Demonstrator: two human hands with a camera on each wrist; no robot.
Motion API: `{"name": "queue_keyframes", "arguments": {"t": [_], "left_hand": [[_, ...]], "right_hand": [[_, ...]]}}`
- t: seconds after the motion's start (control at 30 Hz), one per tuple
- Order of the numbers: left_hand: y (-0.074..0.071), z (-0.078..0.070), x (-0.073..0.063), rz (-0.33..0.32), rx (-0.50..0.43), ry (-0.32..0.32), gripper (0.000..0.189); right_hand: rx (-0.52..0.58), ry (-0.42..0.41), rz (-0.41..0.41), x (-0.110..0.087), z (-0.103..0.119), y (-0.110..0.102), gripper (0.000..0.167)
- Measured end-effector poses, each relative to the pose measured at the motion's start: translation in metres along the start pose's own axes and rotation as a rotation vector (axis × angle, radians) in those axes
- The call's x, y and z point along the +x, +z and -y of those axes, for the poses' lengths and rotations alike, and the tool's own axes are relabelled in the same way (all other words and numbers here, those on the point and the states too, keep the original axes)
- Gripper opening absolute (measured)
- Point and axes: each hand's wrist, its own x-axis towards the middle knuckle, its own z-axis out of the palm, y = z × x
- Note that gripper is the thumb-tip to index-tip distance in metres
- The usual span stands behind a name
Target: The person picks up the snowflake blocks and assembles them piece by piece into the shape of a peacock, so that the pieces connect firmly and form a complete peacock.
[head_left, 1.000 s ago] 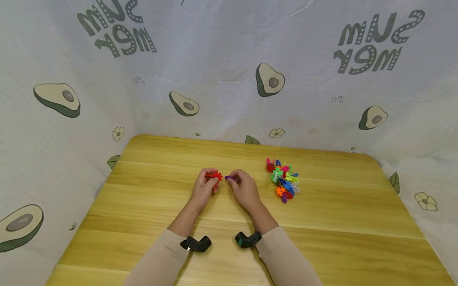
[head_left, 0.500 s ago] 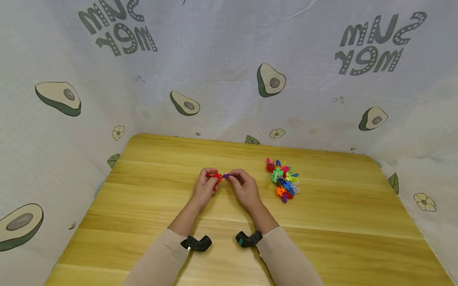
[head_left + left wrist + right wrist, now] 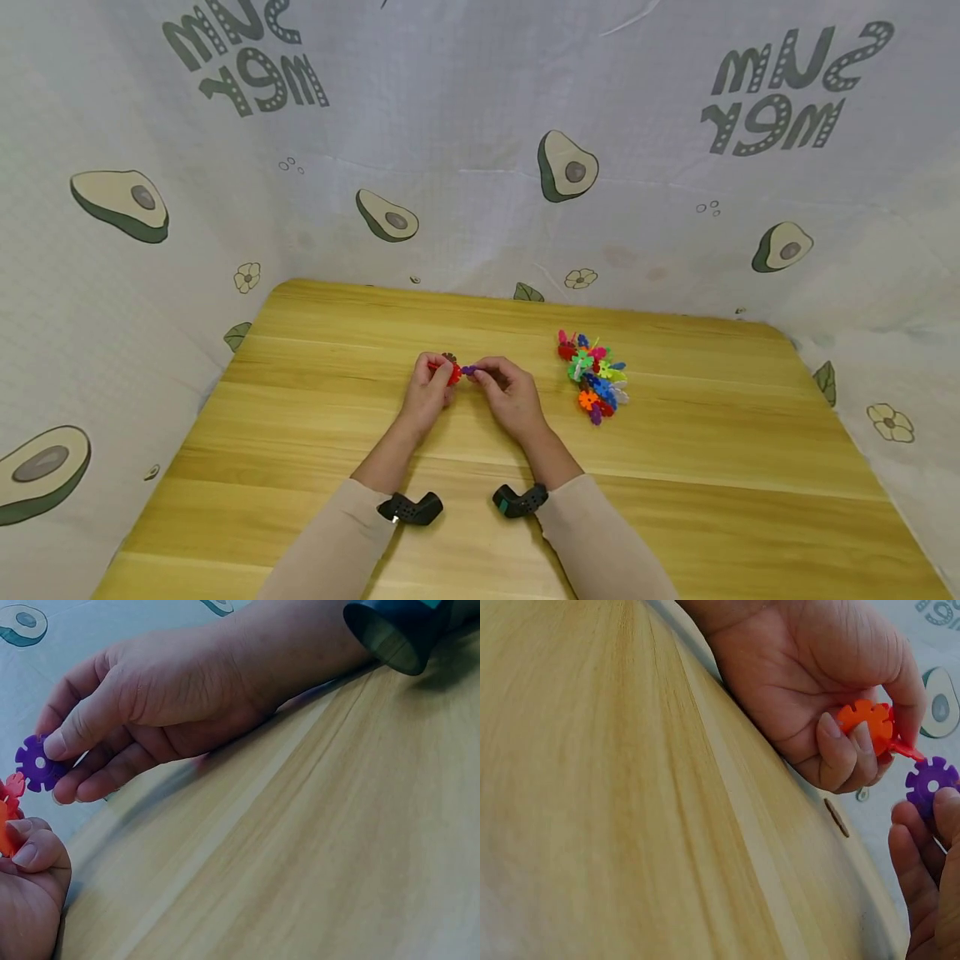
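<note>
My left hand (image 3: 423, 393) grips a small joined cluster of notched plastic discs. A red disc (image 3: 455, 374) sticks out of it toward the right, and an orange disc (image 3: 865, 725) lies against the fingers in the right wrist view. Past the left fingertips in the head view, a brown disc (image 3: 448, 357) shows. Between thumb and fingers, my right hand (image 3: 514, 398) pinches a purple notched disc (image 3: 924, 780). The rims of the purple and red discs meet; whether their slots are locked cannot be told. The left palm and fingers partly hide the cluster.
A colourful pile of notched discs (image 3: 596, 379) lies on the wooden table (image 3: 712, 433), to the right of my right hand. A white printed cloth (image 3: 465, 125) hangs along the table's back and sides. Each wrist wears a black camera mount (image 3: 411, 509).
My right hand has brought the purple disc leftward until it meets the red one. The left hand has turned the cluster slightly, and the brown disc has come into view. The pile is unmoved.
</note>
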Motion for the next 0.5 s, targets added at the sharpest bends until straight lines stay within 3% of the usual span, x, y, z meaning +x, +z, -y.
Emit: {"name": "queue_keyframes", "arguments": {"t": [0.2, 0.5], "left_hand": [[0.0001, 0.0018, -0.0004, -0.014, 0.043, -0.006, 0.008], [0.002, 0.0024, -0.0018, -0.007, 0.053, -0.008, 0.005]], "right_hand": [[0.049, -0.008, 0.018, -0.0001, -0.0024, -0.0005, 0.012], [-0.046, -0.056, 0.034, 0.0, -0.0029, -0.0001, 0.01]]}}
